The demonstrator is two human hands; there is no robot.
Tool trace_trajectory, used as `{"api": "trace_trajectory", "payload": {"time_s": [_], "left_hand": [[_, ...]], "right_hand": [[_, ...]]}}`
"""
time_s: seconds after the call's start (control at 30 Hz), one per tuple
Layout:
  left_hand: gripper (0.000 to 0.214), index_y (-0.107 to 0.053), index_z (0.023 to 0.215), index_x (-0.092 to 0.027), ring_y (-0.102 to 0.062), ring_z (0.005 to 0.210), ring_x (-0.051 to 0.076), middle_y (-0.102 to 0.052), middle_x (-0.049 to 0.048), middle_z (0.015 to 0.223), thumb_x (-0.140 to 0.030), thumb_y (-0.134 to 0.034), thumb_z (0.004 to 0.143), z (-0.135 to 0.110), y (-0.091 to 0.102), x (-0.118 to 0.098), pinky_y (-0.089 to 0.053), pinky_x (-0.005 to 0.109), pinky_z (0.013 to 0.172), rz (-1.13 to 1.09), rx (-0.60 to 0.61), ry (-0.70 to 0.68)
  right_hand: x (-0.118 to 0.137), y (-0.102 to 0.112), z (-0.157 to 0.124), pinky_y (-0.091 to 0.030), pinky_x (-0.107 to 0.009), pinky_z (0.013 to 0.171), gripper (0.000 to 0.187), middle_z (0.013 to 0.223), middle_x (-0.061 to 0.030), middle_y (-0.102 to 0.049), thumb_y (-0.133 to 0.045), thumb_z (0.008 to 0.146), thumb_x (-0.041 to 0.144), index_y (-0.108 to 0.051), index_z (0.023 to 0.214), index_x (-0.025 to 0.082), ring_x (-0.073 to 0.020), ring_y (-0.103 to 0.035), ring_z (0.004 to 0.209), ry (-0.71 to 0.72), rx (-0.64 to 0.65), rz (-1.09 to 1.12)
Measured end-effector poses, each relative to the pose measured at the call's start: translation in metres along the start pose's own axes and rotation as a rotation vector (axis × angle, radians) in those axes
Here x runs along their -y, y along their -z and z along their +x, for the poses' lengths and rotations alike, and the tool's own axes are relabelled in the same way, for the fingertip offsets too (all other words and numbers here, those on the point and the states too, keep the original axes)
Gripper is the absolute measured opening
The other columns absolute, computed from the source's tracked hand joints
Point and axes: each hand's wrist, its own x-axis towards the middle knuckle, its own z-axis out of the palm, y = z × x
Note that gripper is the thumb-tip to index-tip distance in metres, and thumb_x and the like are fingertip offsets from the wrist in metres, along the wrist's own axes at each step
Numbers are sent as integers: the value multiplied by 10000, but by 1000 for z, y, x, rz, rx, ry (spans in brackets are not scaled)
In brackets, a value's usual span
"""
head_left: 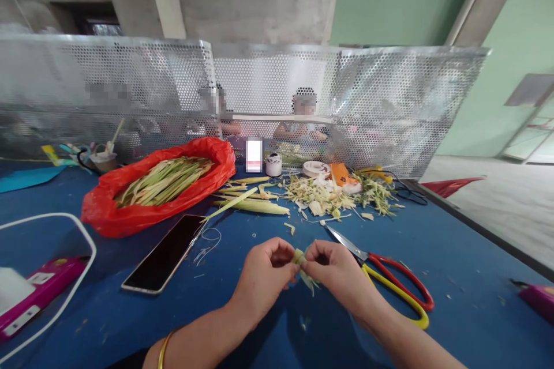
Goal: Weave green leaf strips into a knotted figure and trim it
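Between my fingertips is a small pale-green piece of corn husk (308,281), its loose ends hanging down. My left hand (267,272) pinches it from one side, and my right hand (334,268) pinches it from the other. Just right of my right hand, scissors (367,259) with one red and one yellow handle lie on the blue table, blades pointing away. Beyond the hands lie long husk strips (255,206) and a heap of husk scraps (320,193). A red plastic bag (104,216) holds a bundle of long green-yellow leaves (168,181).
A dark-screened phone (167,256) lies left of my hands beside some thin thread (208,245). Purple power strips (41,288) sit at both sides, with a white cable (89,242) at left. Behind stand a small jar (273,165), a tape roll (315,169) and a perforated metal screen (268,81); people sit beyond.
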Motion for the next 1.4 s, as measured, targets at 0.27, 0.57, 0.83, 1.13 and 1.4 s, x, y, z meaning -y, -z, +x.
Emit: {"api": "trace_trajectory", "payload": {"time_s": [0.27, 0.57, 0.83, 1.13, 1.4], "left_hand": [[72, -649, 744, -179, -608, 636, 150, -687, 16, 699, -164, -616, 681, -1, 2, 3, -444, 232, 604, 200, 25, -168], [148, -637, 823, -242, -654, 723, 163, -725, -7, 794, -161, -575, 716, -3, 4, 4, -431, 224, 647, 451, 3, -248], [204, -602, 914, -264, -658, 672, 165, -737, -14, 773, -178, -557, 734, -3, 7, 4, -417, 223, 635, 501, 29, -226], [240, -590, 891, -249, -631, 650, 159, -730, -18, 751, -123, -521, 698, -4, 5, 1, -382, 216, 605, 493, 79, -243], [398, -499, 1055, -234, -539, 576, 131, -621, -76, 604, -145, -560, 672, 4, 7, 6, -343, 203, 570, 547, 92, -232]], "right_hand": [[1, -1, 1, -287, -238, 504, 135, 530, 44, -466, -581, 642, 261, -501, 560, 189, -106, -378, 528, -4, 11, -2], [-4, 1, 0, -297, -225, 463, 141, 495, 39, -540, -648, 651, 237, -582, 538, 186, -109, -453, 491, 21, -6, -50], [-6, -6, 3, -390, -210, 437, 138, 526, 70, -588, -628, 628, 149, -559, 729, 213, -113, -544, 435, 3, -15, 240], [-3, -10, 7, -421, -225, 467, 47, 491, 43, -562, -565, 644, 210, -556, 609, 180, -109, -520, 437, -16, 96, 236], [1, -9, 8, -357, -222, 513, 87, 524, 39, -531, -525, 604, 127, -574, 560, 185, -121, -506, 531, 50, -9, -32]]}}
